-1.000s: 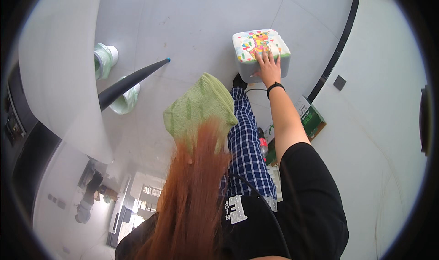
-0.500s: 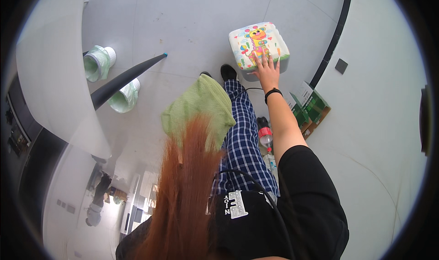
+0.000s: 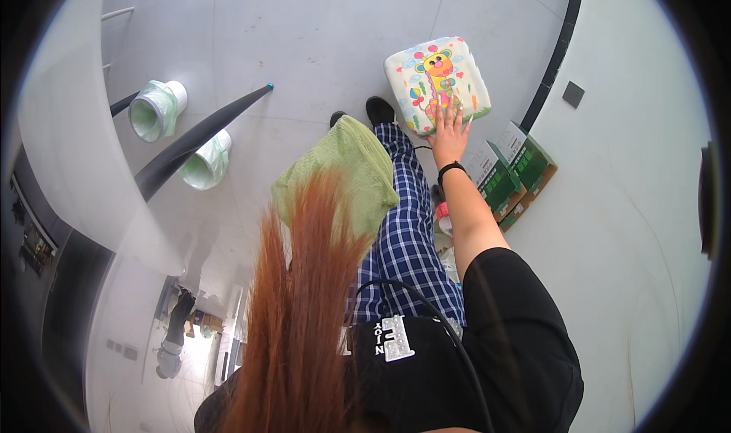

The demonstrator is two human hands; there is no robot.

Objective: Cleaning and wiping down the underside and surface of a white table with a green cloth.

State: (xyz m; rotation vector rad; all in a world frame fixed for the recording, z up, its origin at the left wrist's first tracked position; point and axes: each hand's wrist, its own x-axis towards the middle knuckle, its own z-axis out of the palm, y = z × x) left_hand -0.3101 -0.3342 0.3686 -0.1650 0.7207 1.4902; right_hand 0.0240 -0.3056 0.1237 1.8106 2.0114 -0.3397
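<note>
My right hand (image 3: 451,137) reaches forward, its fingers spread flat on the near edge of a low square stool (image 3: 426,69). The stool has a white padded top with a cartoon giraffe. My thumb's underside and the stool's lower part are hidden. A light green towel (image 3: 335,174) hangs in front of my left leg. Long reddish hair covers its lower part, and my left hand cannot be seen behind it.
Two white bins (image 3: 158,111) with green liners stand at the left, near a dark table leg (image 3: 202,143) and a white tabletop (image 3: 65,128). Green boxes (image 3: 518,170) lean by the right wall. A bottle (image 3: 443,216) is beside my right leg.
The stool's top has tipped to face me more, and its grey near side has gone from sight. My right hand has shifted slightly right and nearer with it.
</note>
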